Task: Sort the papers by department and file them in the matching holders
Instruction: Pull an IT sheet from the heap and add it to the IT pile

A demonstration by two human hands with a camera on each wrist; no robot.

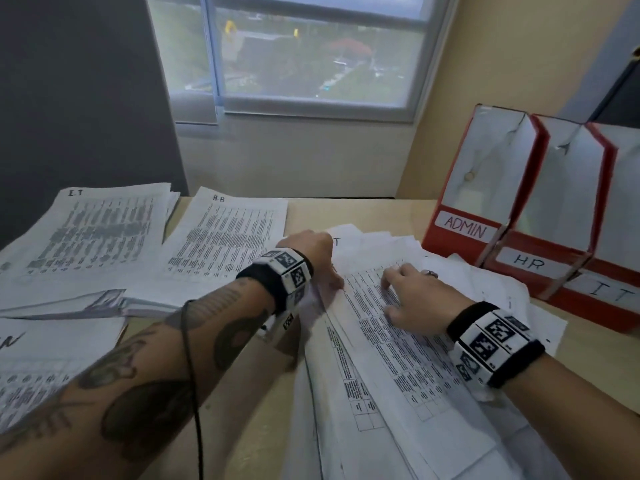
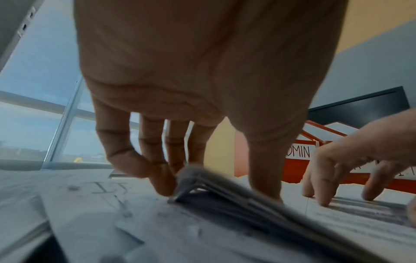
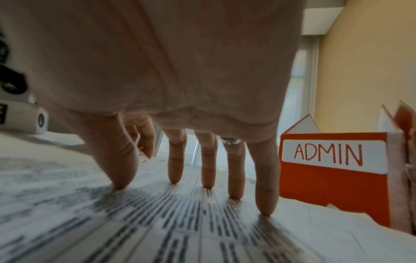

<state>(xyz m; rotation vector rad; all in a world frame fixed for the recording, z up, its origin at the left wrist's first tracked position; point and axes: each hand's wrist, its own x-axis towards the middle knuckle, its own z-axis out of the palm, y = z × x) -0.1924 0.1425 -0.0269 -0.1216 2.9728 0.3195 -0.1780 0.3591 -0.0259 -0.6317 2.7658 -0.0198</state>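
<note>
Pressing down with straight, spread fingertips (image 3: 266,211), the right hand (image 1: 414,299) is holding flat the top printed sheet of the loose, unsorted pile of papers (image 1: 398,358) that is lying on the desk (image 1: 363,211) in front of the person. All five fingertips are touching the sheet in the right wrist view. The left hand (image 1: 311,249) is working at the far left corner of the same pile: its fingers are curling under the lifted corner of several sheets (image 2: 202,179) and the thumb is resting on top, so the hand is pinching that corner. Under the lifted corner a sheet marked "IT" is showing.

Three sorted stacks are lying to the left on the desk: the IT stack (image 1: 97,233) at the far left, the HR stack (image 1: 225,240) just beside it, and another stack (image 1: 52,358) near the bottom left edge, whose heading is only partly readable.

Three red holders are standing side by side at the right of the desk, close to the unsorted pile: the ADMIN holder (image 1: 485,181), the HR holder (image 1: 550,209) and the IT holder (image 1: 620,237). Their visible insides are showing only white lining. Behind the desk a window (image 1: 311,53) is showing an outdoor view.
</note>
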